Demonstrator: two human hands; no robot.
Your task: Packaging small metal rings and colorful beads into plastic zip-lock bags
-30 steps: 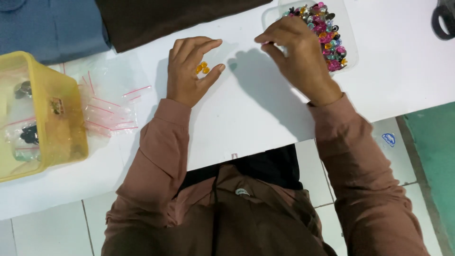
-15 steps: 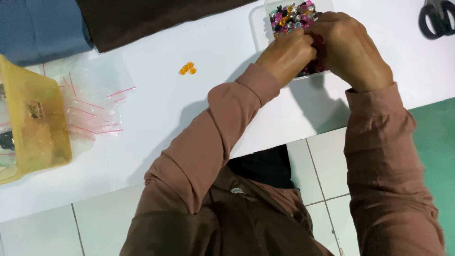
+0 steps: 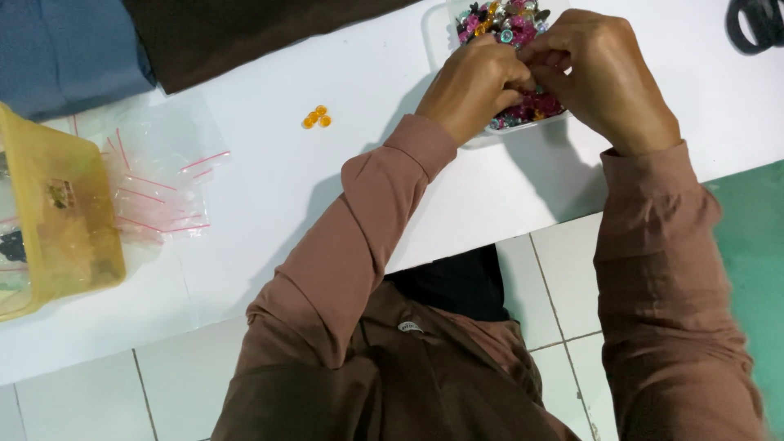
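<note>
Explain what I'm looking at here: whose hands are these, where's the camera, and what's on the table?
There is no machine: a person works with bare hands, and the one camera sits on their head, looking down. The left hand and right hand meet over a clear tray of small colourful beads, fingers pinched together among them; what they pinch is hidden. On the white table lie a few orange beads, small clear bags with red strips, a yellow plastic container, and blue cloth and dark cloth at the far edge.
</note>
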